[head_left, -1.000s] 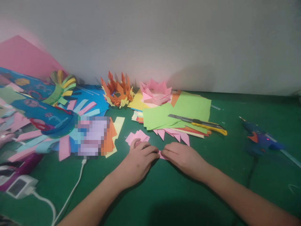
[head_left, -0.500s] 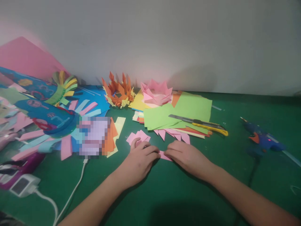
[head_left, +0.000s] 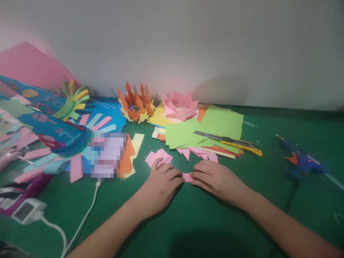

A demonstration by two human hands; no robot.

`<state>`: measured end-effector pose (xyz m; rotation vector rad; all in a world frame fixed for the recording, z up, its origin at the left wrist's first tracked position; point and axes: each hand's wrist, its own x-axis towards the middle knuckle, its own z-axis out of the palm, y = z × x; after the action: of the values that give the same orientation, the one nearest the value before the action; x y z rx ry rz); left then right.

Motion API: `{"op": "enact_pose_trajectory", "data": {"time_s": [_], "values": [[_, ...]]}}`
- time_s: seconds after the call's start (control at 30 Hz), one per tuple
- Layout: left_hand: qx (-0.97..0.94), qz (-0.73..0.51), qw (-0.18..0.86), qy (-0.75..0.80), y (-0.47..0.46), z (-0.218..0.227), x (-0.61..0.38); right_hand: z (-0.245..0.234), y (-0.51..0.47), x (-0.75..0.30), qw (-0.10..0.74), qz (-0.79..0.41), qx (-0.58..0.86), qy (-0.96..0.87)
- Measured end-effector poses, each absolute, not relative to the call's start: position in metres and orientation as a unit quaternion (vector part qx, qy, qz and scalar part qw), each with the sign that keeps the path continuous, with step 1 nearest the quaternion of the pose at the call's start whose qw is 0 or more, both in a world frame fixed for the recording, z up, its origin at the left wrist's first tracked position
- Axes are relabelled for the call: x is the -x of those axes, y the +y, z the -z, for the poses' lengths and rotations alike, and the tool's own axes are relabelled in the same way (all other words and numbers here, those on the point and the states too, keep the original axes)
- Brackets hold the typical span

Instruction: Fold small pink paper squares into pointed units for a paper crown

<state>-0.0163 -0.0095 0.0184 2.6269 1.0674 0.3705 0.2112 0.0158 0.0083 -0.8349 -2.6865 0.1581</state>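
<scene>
A small piece of pink paper (head_left: 187, 177) lies on the green table between my hands, its middle showing and both ends under my fingers. My left hand (head_left: 162, 186) is closed on its left end, thumb side toward me. On the right end, my right hand (head_left: 215, 179) presses with bent fingers held together. Just behind my left hand sits a small stack of pink paper squares (head_left: 158, 157). Folded pink paper points (head_left: 199, 153) stick out from under the light green sheets (head_left: 223, 122) beyond my right hand.
A yellow box cutter (head_left: 239, 143) rests on the green sheets. Orange (head_left: 137, 104) and pink paper crowns (head_left: 180, 104) stand behind. A blue glue gun (head_left: 303, 159) lies at right. Blue paper cones (head_left: 61, 132) and a white cable (head_left: 88, 215) occupy the left.
My right fingers have shifted slightly on the pink paper, and its visible part now looks like a narrow band where a pointed lower edge showed before. My left hand stays nearly still.
</scene>
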Motion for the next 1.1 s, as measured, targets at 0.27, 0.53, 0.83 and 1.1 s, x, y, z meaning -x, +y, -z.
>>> {"op": "enact_pose_trajectory", "data": {"time_s": [0.27, 0.53, 0.83, 1.1], "values": [[-0.911, -0.123, 0.136, 0.37, -0.01, -0.017, 0.015, -0.003, 0.017, -0.214, 0.213, -0.107, 0.315, -0.919], [-0.893, -0.156, 0.169, 0.387, -0.012, -0.012, 0.01, 0.0, 0.016, -0.203, 0.184, -0.154, 0.333, -0.912], [-0.895, -0.142, 0.143, 0.398, -0.004, -0.01, 0.015, -0.003, 0.018, -0.201, 0.183, -0.133, 0.306, -0.925], [-0.916, -0.149, 0.164, 0.336, 0.001, -0.012, 0.015, -0.003, 0.02, -0.205, 0.185, -0.139, 0.297, -0.926]]}}
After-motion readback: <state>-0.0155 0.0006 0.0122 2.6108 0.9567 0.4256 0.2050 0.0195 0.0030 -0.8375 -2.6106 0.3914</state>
